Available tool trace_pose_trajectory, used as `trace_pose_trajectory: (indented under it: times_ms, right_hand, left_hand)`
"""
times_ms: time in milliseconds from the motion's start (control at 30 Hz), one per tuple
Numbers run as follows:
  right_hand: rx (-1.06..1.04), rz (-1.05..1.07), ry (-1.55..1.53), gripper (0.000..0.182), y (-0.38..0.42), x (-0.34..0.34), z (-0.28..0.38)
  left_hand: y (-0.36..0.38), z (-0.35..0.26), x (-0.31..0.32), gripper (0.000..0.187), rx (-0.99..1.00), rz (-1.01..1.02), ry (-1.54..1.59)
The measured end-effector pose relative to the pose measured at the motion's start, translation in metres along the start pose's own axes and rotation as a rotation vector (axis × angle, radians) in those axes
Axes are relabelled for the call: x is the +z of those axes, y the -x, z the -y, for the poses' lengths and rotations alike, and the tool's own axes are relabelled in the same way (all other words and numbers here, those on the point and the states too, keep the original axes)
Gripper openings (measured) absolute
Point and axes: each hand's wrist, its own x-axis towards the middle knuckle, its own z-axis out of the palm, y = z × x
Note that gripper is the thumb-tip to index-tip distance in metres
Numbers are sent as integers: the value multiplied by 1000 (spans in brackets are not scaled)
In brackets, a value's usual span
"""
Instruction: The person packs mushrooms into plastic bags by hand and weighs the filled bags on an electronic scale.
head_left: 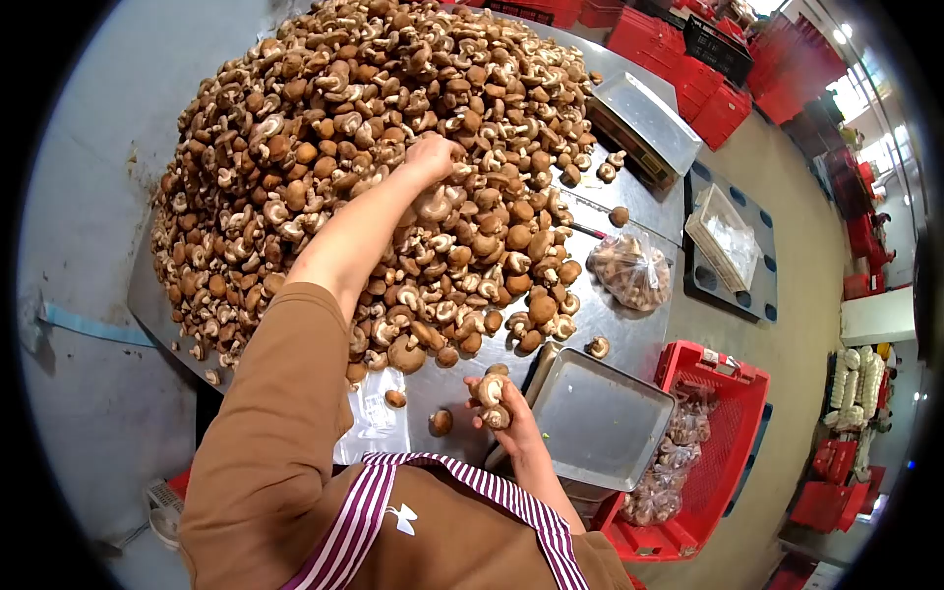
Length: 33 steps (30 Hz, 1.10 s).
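Observation:
A large heap of brown shiitake mushrooms covers much of the metal table. My left hand reaches across into the heap with its fingers curled; what they hold, if anything, is hidden. Near the table's front edge, my right hand is turned palm up, closed around a few shiitake mushrooms with pale stems and gills showing. A clear plastic bag lies flat at the front of the heap, with a loose mushroom at its edge. Another loose mushroom rests between that bag and my right hand.
Right of my right hand sits a metal scale tray. A red crate beside it holds several bagged mushrooms. One filled bag lies on the table. A metal box stands farther back, near stacked red crates.

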Motion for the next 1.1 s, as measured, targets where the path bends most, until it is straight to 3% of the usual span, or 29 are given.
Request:
trace_pose_trajectory:
  times_ms: [33,67,200,233,300,433,500,633,867,900,933,967,1033,1100]
  right_hand:
    - [-4,-1,7,54,-2,2,2]
    - [4,16,23,53,-6,2,4]
    - [12,52,60,49,-9,17,12]
    - [26,61,72,49,-8,20,12]
    - [13,87,89,49,-4,24,9]
    - [83,139,145,49,8,37,-6]
    - [169,121,149,51,18,50,-17]
    - [361,175,329,51,33,72,-56]
    - [899,390,711,50,52,99,-189]
    - [982,430,775,49,59,105,-213]
    - [1077,470,863,48,64,108,-241]
    - [1169,508,946,47,70,112,-270]
    - [1230,716,1023,52,100,131,-313]
    - [1169,913,1175,66,128,142,-343]
  left_hand:
    - [4,1,-10,27,-2,-1,9]
    - [10,-2,-29,39,-67,123,145]
    - [65,7,-67,23,-57,-62,1171]
    - [93,5,-82,29,-13,-89,1321]
    - [168,-7,-108,31,-111,21,1618]
    - [342,7,-66,30,-88,310,1982]
    - [435,-12,-49,17,-342,225,1914]
    - [605,-33,27,26,-697,-69,2150]
    - [836,-53,127,28,-1350,-523,2015]
    - [867,-54,163,26,-1415,-611,2068]
    - [884,-66,145,26,-1495,-675,2008]
    - [922,-66,167,25,-1421,-650,2043]
    - [980,-67,199,26,-1421,-820,2070]
    - [1032,-81,192,42,-1598,-976,1968]
